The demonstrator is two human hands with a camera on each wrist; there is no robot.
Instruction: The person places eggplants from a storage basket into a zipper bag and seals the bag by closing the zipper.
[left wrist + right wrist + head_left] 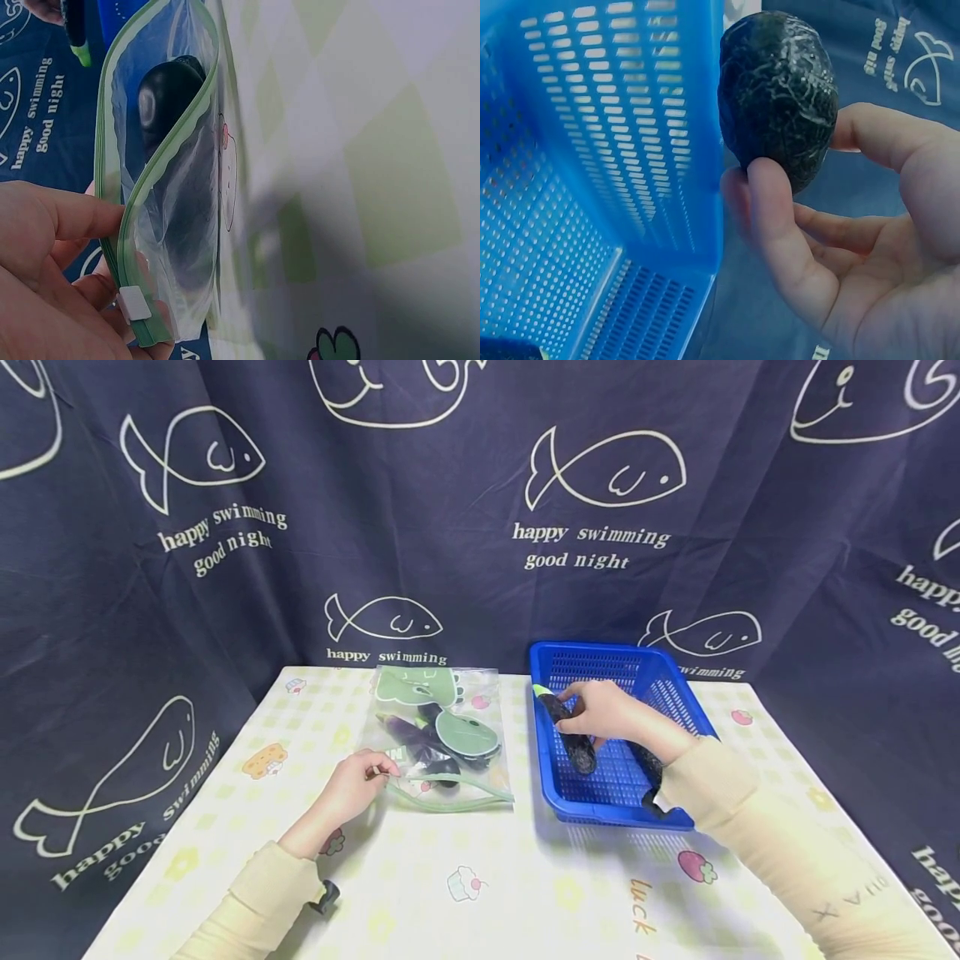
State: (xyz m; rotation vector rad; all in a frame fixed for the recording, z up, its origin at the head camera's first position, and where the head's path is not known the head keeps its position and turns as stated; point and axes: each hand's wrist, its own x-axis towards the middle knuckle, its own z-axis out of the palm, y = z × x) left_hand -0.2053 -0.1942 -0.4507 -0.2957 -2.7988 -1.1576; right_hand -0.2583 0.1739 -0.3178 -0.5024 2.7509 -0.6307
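Note:
My left hand [365, 781] pinches the green-edged mouth of a clear zip bag [491, 693] near its white slider [135, 303]. Inside the bag lie several glossy dark eggplants [166, 97], partly covered by green printed patches. With thumb and fingers, my right hand [603, 714] grips a long, dark, wrinkled vegetable [576, 747] with a bright green tip. It is held tilted over the left side of a blue plastic basket [551, 793]. Another dark, bumpy piece [647, 764] lies in the basket, partly hidden under my right forearm.
A light checked cloth with printed sweets and fruit covers the table [420, 877]. Behind it hangs a dark blue curtain [480, 577] with fish drawings. The bag lies left of the basket, with a narrow strip of tablecloth between them.

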